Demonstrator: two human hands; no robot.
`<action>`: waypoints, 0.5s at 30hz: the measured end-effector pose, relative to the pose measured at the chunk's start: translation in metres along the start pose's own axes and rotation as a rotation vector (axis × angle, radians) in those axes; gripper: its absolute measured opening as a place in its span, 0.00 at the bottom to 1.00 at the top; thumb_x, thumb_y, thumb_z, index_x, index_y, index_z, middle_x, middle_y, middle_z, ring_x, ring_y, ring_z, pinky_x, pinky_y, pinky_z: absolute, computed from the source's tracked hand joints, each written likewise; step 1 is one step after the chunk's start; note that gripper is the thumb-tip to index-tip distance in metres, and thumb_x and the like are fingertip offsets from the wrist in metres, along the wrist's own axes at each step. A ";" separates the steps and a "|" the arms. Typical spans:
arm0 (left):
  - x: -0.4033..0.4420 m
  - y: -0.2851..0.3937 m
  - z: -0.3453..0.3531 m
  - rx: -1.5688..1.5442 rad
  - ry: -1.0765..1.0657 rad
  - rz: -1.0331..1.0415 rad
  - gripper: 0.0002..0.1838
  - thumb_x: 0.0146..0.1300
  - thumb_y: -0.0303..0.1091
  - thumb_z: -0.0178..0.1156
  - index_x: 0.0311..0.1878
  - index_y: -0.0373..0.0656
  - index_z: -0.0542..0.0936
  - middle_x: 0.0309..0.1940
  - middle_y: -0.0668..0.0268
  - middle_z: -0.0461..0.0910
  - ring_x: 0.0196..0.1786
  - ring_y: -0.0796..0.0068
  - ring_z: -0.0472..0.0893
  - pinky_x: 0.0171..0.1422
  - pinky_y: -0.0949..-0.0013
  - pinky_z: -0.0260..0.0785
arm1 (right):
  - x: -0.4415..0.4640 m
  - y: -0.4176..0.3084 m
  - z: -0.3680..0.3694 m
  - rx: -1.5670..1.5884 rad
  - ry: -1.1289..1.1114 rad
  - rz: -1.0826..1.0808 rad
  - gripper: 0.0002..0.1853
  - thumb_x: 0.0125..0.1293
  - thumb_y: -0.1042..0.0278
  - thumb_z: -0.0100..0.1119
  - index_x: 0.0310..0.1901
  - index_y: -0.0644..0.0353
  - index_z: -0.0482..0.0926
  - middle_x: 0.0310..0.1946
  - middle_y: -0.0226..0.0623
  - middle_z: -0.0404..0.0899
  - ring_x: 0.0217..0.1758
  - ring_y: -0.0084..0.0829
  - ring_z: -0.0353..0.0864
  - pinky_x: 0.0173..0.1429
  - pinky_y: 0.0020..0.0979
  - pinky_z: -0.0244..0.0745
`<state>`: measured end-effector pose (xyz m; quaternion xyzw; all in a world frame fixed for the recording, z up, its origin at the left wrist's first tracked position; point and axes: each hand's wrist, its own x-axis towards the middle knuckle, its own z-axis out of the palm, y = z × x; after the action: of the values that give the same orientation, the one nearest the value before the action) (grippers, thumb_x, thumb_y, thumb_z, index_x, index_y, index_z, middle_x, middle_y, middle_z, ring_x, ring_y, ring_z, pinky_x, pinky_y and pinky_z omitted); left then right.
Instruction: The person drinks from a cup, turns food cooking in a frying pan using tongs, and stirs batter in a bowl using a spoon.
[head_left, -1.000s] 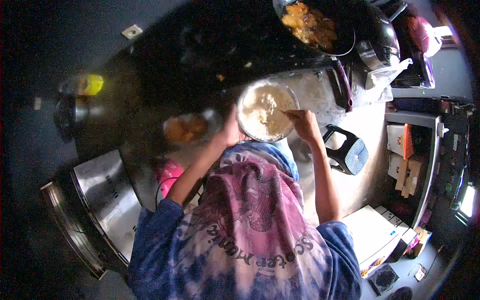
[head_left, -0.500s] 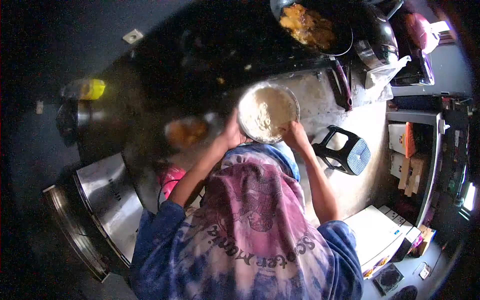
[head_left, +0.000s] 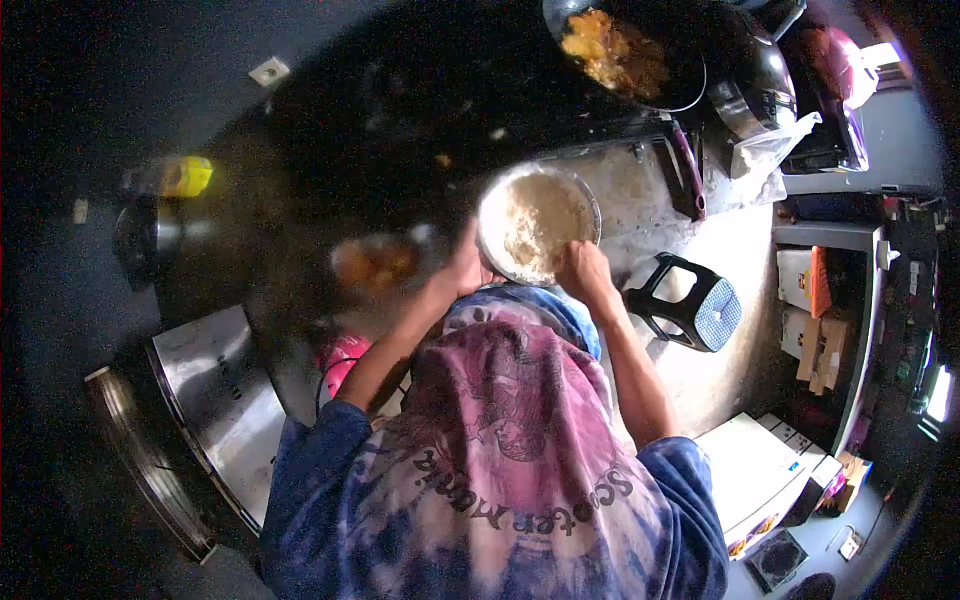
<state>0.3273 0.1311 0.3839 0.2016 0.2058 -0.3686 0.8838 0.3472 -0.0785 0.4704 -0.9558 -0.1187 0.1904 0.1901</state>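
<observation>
A round metal bowl (head_left: 487, 218) holds a pale, lumpy batter (head_left: 535, 215) close to the front of the shirt. My left hand (head_left: 468, 262) grips the bowl's left side, its fingers partly hidden by the rim. At the lower right rim, my right hand (head_left: 583, 268) is closed with its fingers down toward the batter; what it holds, if anything, is hidden. Beyond the bowl, a dark pan (head_left: 685, 75) with browned fried pieces (head_left: 612, 52) sits at the top, its handle (head_left: 688, 170) pointing toward me.
A black stool with a patterned seat (head_left: 716, 312) stands to the right. Left of my left forearm is a blurred container of orange-brown food (head_left: 375, 264). A plastic bag (head_left: 770, 148) lies right of the pan handle, and a shelf (head_left: 868, 300) stands farther right.
My right hand has moved from the bowl's right side down to its lower right rim, and the batter's surface has shifted. My left hand stays on the bowl.
</observation>
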 end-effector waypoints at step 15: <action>-0.002 -0.006 0.003 -0.009 0.088 0.056 0.44 0.58 0.72 0.31 0.68 0.47 0.54 0.66 0.59 0.59 0.66 0.59 0.62 0.66 0.49 0.58 | 0.016 0.034 -0.009 0.063 0.152 0.042 0.11 0.58 0.69 0.50 0.40 0.58 0.80 0.30 0.52 0.77 0.35 0.49 0.79 0.37 0.41 0.73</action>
<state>0.3226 0.1270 0.3860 0.2193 0.2403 -0.3337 0.8847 0.3703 -0.1071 0.4593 -0.9633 -0.0775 0.1249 0.2245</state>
